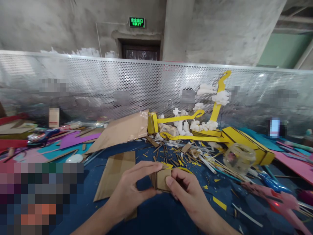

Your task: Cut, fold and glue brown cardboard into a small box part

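- Box (163, 181), small and of brown card, between both hands, just above the blue table (168, 218); clock directions run from it.
- Left hand (130, 182), at nine o'clock, half open in a C, fingers over the top of the box, thumb below, gripping its left end.
- Right hand (190, 191), at four o'clock, thumb pressed on the near face, fingers curled in behind; how far they close is partly hidden.
- Card (117, 169), flat at nine o'clock, behind the left hand.
- Panel (122, 130), large and brown, between ten and eleven, tilted.
- Purple sheet (79, 140), at ten.
- Scraps (171, 153), brown and yellow, strewn from twelve to one.
- Cotton (181, 126), white tufts at one, among yellow strips.
- Jar (239, 158), clear, between two and three, in front of a yellow block (251, 145).
- Glue gun (271, 195), pink, just past three, a red light glowing on it.
- Mesh (97, 78), metal, across twelve behind everything on the table.
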`<state>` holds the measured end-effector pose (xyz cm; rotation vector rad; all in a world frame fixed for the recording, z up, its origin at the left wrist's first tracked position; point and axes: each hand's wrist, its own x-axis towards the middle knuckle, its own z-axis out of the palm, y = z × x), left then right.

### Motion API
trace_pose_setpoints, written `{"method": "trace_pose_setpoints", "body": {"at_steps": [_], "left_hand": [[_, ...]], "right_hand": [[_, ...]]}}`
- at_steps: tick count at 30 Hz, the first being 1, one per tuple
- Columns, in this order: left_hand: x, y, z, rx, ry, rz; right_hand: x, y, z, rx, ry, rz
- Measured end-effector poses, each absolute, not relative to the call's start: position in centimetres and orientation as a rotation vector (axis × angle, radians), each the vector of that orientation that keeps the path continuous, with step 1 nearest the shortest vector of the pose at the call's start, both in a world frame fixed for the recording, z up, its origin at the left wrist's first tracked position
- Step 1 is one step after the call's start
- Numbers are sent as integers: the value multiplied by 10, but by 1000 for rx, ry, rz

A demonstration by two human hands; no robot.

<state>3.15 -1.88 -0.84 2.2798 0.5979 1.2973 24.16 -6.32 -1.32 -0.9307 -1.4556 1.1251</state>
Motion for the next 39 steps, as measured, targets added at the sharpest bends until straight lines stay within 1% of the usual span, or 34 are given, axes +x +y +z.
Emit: {"method": "trace_pose_setpoints", "body": {"at_steps": [39], "left_hand": [[31,-18,-8,2379,644,1313]], "right_hand": [[243,-63,-13,-908,-1498,1158]]}}
